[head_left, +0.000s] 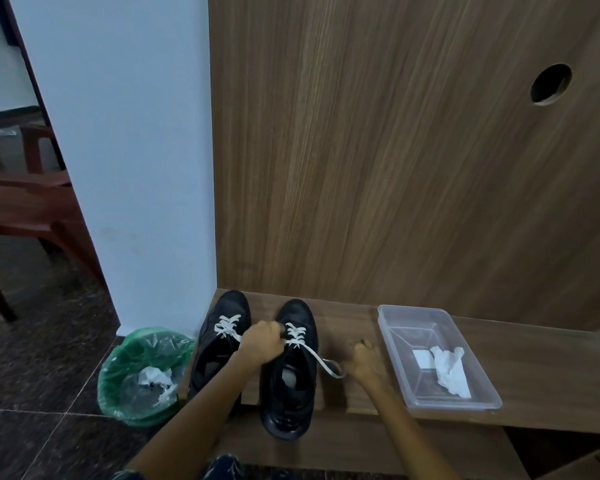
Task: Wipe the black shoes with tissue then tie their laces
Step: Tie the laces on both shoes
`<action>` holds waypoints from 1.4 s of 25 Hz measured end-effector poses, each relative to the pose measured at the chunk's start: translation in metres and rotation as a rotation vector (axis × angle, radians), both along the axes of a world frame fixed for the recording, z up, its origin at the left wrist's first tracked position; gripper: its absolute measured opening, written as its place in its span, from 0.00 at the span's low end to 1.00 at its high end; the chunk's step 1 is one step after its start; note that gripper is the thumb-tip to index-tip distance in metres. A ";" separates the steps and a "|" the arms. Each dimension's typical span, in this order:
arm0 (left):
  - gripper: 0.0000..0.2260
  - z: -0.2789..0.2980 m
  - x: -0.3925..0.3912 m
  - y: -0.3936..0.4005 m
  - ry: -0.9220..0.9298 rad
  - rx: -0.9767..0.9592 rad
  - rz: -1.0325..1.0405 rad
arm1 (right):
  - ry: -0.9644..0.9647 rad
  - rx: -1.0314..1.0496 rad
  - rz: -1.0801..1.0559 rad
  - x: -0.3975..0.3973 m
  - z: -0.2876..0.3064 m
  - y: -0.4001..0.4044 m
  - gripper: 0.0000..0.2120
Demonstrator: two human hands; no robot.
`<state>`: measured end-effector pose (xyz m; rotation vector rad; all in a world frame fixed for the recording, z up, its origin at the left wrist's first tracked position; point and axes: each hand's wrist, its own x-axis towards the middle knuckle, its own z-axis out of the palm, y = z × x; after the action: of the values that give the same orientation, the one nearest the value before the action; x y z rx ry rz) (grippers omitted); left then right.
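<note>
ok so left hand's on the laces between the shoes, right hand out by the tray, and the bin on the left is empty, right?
Not quite: the bin isn't empty. The head view shows crumpled tissue inside its green liner. The rest holds: the left hand grips laces between the two shoes, and the right hand is out beside the tray.

Glossy black shoes point(288, 372), wood-grain shelf point(354, 327)

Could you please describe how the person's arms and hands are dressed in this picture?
Both forearms are bare, with no sleeves in view. The left hand and right hand wear no gloves, and I can make out no rings, watch or bracelets.
</note>
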<state>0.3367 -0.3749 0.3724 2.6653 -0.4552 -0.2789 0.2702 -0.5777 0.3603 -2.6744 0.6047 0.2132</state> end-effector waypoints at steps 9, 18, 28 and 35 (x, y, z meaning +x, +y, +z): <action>0.10 0.006 0.007 0.008 -0.168 0.367 -0.181 | -0.100 0.477 0.108 0.000 0.005 0.035 0.08; 0.16 0.000 -0.001 0.002 0.666 -1.207 0.232 | -0.391 0.945 0.058 -0.001 0.044 0.041 0.19; 0.09 -0.023 -0.013 -0.027 0.625 -1.594 0.415 | -0.509 1.362 -0.211 0.006 -0.001 0.072 0.12; 0.07 -0.022 -0.020 -0.028 0.561 -1.612 0.494 | -0.507 1.200 -0.237 0.015 -0.003 0.076 0.07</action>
<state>0.3169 -0.4032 0.3508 0.9772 0.1767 -0.2880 0.2853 -0.5018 0.3572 -1.3975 0.4097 -0.1443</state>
